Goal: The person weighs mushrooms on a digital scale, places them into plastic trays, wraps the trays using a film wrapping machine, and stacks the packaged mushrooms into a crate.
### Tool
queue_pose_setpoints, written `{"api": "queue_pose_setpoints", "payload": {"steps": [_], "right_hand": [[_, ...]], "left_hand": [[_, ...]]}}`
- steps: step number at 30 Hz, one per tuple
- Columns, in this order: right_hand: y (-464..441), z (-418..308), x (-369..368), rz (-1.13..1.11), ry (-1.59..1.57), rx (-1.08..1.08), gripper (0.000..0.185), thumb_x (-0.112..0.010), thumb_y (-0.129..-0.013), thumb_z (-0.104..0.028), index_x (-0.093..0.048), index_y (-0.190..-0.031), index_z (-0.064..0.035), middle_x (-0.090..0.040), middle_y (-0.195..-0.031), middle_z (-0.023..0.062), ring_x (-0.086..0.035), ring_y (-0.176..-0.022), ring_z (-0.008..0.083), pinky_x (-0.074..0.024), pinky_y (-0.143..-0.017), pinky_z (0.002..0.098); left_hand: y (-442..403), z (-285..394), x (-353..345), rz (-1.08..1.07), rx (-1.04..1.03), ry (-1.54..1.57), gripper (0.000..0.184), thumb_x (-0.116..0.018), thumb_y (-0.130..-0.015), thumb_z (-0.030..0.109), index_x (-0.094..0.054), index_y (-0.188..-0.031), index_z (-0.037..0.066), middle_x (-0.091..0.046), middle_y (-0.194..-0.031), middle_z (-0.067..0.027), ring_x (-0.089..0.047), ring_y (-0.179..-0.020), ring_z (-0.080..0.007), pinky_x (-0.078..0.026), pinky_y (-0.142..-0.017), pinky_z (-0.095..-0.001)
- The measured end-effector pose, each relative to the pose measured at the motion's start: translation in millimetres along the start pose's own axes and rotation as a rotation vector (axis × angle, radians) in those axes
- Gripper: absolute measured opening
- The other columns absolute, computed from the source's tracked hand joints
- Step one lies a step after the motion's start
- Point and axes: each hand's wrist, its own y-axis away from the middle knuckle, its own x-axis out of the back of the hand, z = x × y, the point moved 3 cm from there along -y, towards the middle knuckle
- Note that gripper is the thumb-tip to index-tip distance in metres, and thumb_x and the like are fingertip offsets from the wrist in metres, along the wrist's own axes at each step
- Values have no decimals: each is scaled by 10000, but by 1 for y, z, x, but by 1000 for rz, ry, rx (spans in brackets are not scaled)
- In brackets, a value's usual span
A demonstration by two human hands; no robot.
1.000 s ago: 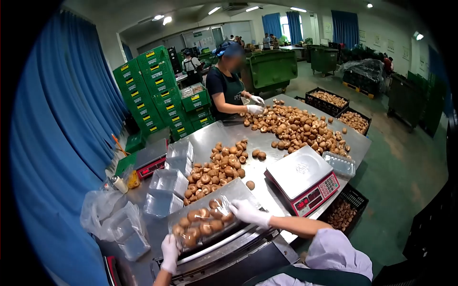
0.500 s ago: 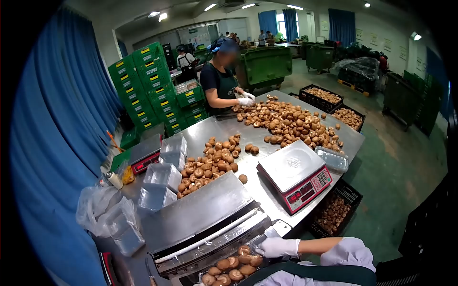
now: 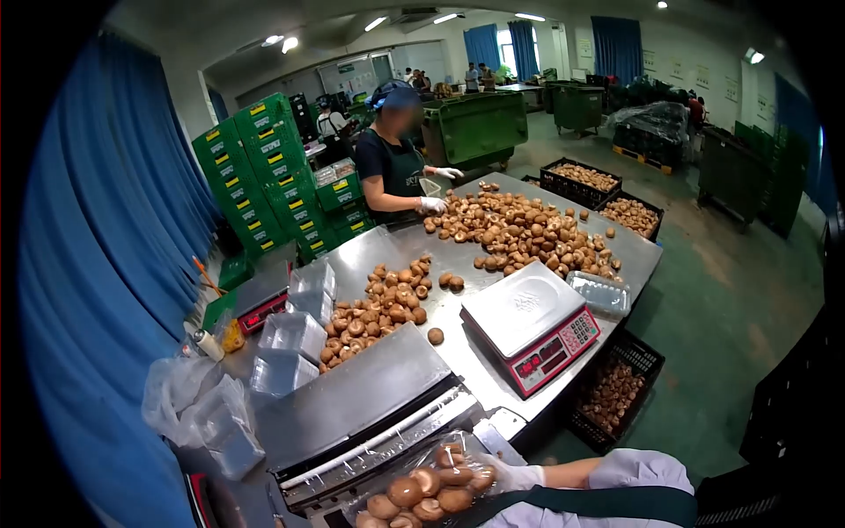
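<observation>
1. Film-covered mushrooms (image 3: pixel 427 481) lie at the near edge; the right hand (image 3: pixel 518 478) meets their right end, likely steadying them. Finger pose: cannot tell. Left hand unseen.
2. Metal-topped machine (image 3: pixel 352 396) adjoins.
3. Beyond, the scale (image 3: pixel 525 308) faces the wearer, presumably for reading.

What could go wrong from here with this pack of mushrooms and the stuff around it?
The clear film looks loose and bunched beside the right hand, so it might crease or snag around the mushroom pack.

The clear tray beyond the scale sits close to the table edge; a bump could knock it off.

The lone mushroom near the metal plate might roll if nudged.
</observation>
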Motion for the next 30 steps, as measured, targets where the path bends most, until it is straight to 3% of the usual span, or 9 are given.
{"api": "queue_pose_setpoints", "payload": {"steps": [7,10,12,14,17,23,26,27,30], "right_hand": [[0,-7,-30,-137,601,-139,385,-508,-917,-294,-505,-1239,-83,-609,-1007,37,-588,-897,153,-409,-920,342],[13,-69,-89,-147,1365,232,500,-435,-930,-411,-570,-1195,-9,-572,-1156,120,-563,-1035,203,-350,-999,346],[15,-89,-85,53,447,262,540,-502,-886,-460,-596,-1138,8,-525,-1240,201,-493,-1165,300,-321,-1043,410],[10,-82,-123,-678,177,194,574,-542,-852,-485,-602,-1125,17,-495,-1266,247,-413,-1239,360,-285,-1056,490],[10,-81,-115,-875,400,-15,576,-438,-922,-469,-559,-1199,21,-390,-1375,259,-292,-1342,348,-195,-1104,492],[30,-97,-82,-378,313,-536,518,-304,-1007,-333,-332,-1374,32,-353,-1429,169,-296,-1350,240,-179,-1134,354],[36,-90,-15,-363,478,-544,519,-317,-1006,-302,-315,-1369,70,-419,-1380,167,-407,-1279,234,-280,-1092,335],[34,-119,-57,-514,893,-421,492,-380,-994,-283,-372,-1328,78,-451,-1344,171,-436,-1249,231,-311,-1072,346],[47,-103,-8,-98,-99,-964,386,-399,-992,-233,-446,-1255,46,-537,-1191,152,-575,-1042,188,-483,-870,250]], "left_hand": [[-6,22,-32,-64,-71,-46,188,-467,-936,147,-595,-986,19,-621,-842,-91,-572,-761,-173,-454,-687,-290],[-9,27,-41,-86,-74,-63,201,-459,-940,145,-592,-1017,14,-625,-878,-99,-579,-800,-175,-458,-721,-287],[-12,32,-49,-104,-60,-53,212,-453,-944,144,-589,-1037,11,-627,-901,-104,-584,-827,-177,-460,-744,-285],[-15,38,-60,-121,-48,-60,223,-448,-947,143,-587,-1057,8,-629,-924,-109,-588,-853,-178,-462,-767,-284],[-19,50,-79,-145,-25,-75,242,-440,-951,141,-584,-1088,3,-633,-960,-116,-595,-893,-181,-466,-801,-281],[-50,74,-105,-263,54,25,282,-424,-961,138,-577,-1149,-7,-639,-1030,-132,-609,-972,-186,-473,-869,-275],[-19,171,-71,-288,313,829,326,-484,-956,237,-551,-1191,20,-657,-942,-120,-637,-932,-154,-514,-800,-269],[-13,192,-68,-249,129,563,375,-503,-938,301,-553,-1188,26,-659,-944,-117,-648,-915,-170,-527,-764,-286],[26,258,-85,10,-286,-251,509,-559,-849,468,-606,-1144,57,-658,-895,-90,-666,-747,-200,-530,-605,-291]]}}
